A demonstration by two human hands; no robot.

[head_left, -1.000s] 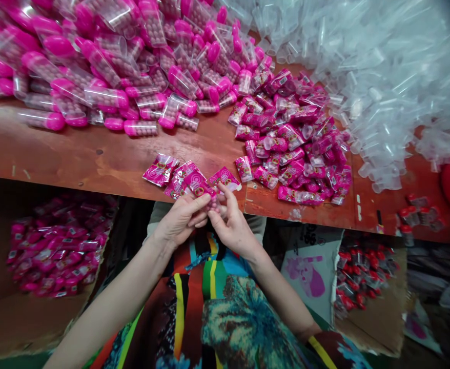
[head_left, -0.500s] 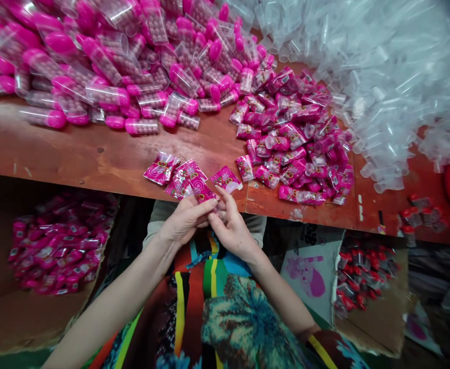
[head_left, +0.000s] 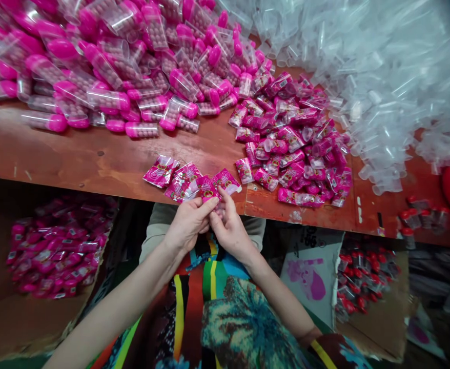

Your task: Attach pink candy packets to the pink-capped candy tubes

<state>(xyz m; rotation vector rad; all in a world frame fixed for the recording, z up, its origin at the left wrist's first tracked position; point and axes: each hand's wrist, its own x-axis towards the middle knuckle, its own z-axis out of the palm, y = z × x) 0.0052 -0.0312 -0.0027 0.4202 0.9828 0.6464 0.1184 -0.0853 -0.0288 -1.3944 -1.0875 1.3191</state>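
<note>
Near the centre of the frame, a pink packet sits between the left hand and the right hand, its printed part reaching up past the fingertips; both hands are partly closed, pinching it with thumbs and fingers. Flat pink wrappers lie just above the hands on the red table, with a heap of wrapped packets toward the upper right.

Worn reddish wooden table, cardboard boxes below
</note>
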